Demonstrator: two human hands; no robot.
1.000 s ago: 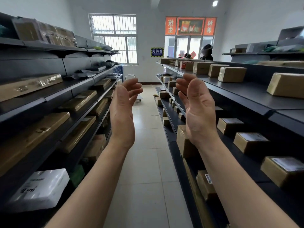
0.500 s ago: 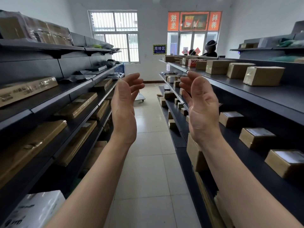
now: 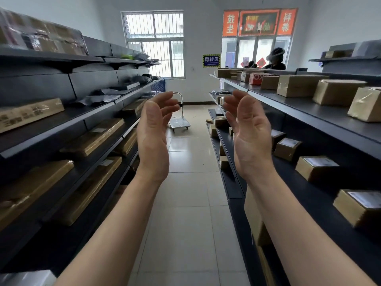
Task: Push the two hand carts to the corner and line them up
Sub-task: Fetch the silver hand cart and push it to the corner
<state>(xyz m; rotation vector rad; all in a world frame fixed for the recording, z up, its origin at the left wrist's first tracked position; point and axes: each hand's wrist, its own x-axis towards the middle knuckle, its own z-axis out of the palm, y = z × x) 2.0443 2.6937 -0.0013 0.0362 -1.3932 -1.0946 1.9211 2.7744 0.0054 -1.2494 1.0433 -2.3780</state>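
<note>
**A:** Where was the cart?

**B:** One cart stood at the far end of the aisle, on the floor below the window, well apart from both hands. The task named two, but I counted only one, so the other lay out of view.

**A:** And the hands?

**B:** Two. The left hand and right hand were raised, palms facing each other. The fingers were loose and a little curved, gripping nothing.

**A:** How would it handle?

**B:** The deck looked like bare metal with no load, so I judged it light and stiff. On smooth tile it should have rolled at a slight push, and it might have swung off line. It was too small in view to count the wheels; probably four.

**A:** Where to take hold?

**B:** At the top bar of the upright handle, I'd say, one hand towards each end, so it could be steered.

**A:** Anything close by?

**B:** Two runs of shelves, one on either side of the aisle, both carrying boxes. That left a narrow lane
</note>
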